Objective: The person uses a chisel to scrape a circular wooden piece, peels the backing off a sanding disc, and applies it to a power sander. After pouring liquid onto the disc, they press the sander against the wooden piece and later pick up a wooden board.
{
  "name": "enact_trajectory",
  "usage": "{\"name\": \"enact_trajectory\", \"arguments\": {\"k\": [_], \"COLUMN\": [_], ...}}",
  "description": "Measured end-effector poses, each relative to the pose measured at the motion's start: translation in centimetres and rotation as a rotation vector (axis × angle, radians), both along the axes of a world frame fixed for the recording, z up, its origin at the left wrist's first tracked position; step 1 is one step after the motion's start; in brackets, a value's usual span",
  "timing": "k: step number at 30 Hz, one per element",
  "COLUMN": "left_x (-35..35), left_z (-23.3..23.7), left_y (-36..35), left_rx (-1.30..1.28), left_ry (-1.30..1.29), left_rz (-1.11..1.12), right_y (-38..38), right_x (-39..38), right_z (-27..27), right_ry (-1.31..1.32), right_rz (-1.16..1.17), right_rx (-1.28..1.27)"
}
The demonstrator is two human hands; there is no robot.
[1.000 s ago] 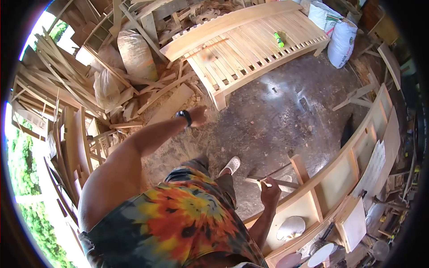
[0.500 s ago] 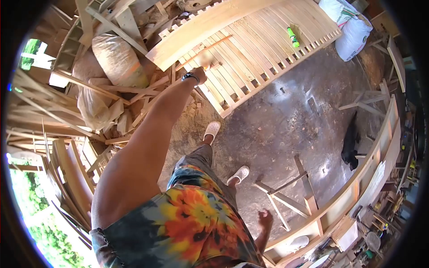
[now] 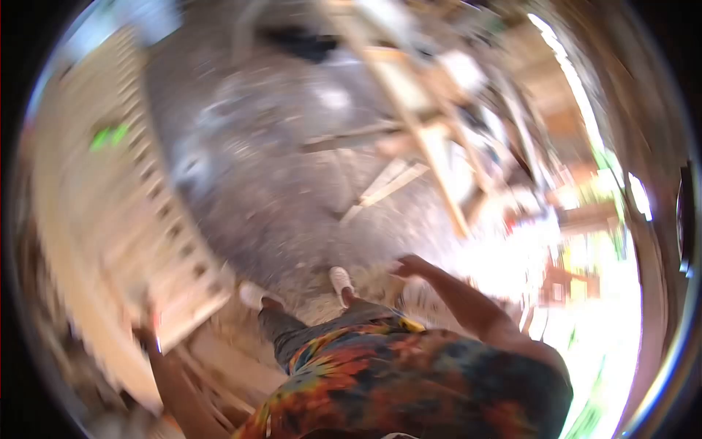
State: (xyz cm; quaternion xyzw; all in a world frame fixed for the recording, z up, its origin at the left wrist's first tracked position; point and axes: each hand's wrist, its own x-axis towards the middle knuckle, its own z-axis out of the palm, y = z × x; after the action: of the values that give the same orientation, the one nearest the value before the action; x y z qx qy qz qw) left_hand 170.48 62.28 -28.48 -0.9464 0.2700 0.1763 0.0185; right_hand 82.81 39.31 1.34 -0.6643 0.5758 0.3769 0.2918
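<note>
At the lower left, my left hand point(image 3: 148, 338) is at the near end of a long slatted wooden panel point(image 3: 88, 212). Its fingers look closed around a blurred thing with a reddish part point(image 3: 155, 319), whose kind I cannot make out. A green bottle point(image 3: 110, 137) lies on the slats farther along. On the other side, my right hand point(image 3: 411, 266) hangs in the air over the floor, fingers loosely apart, holding nothing visible. Motion blurs much of the view.
Joined wooden pieces point(image 3: 387, 186) stand on the concrete floor point(image 3: 248, 161) ahead. Behind them runs a long wooden frame point(image 3: 431, 161). White sacks point(image 3: 150, 18) are at the far left, past the panel. A dark shape point(image 3: 303, 42) lies at the back.
My view has swung to the right, so the panel now sits at the left edge and a bright opening shows on the right. My right arm now reaches out farther from my body.
</note>
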Motion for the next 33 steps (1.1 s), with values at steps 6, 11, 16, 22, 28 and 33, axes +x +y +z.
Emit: {"name": "enact_trajectory", "arguments": {"k": [6, 11, 16, 22, 28, 33], "left_x": [-11.8, -31.8, -54.7, -72.3, -83.2, -89.3], "left_z": [9.5, 21.3, 40.9, 48.6, 53.5, 53.8], "left_y": [-4.7, -12.7, -17.1, -17.7, -19.3, -22.8], "left_rx": [-0.176, -0.545, -0.675, -0.607, -0.569, -0.660], "left_ry": [0.099, 0.442, 0.929, 1.113, 1.186, 1.052], "left_rz": [-0.278, -0.780, -1.112, -1.321, -1.488, -1.774], "right_y": [2.2, 6.2, 9.2, 12.2, 14.8, 14.2], "right_x": [6.3, 9.8, 5.5, -7.4, -16.6, -21.0], "right_z": [-1.1, 2.6, 10.2, 16.2, 15.4, 16.6], "right_ry": [-0.432, -0.628, -0.927, -1.010, -1.110, -1.024], "right_rz": [-0.091, -0.192, -0.095, -0.333, -0.540, -0.710], "right_rx": [-0.072, -0.165, -0.790, -0.791, -1.006, -1.001]}}
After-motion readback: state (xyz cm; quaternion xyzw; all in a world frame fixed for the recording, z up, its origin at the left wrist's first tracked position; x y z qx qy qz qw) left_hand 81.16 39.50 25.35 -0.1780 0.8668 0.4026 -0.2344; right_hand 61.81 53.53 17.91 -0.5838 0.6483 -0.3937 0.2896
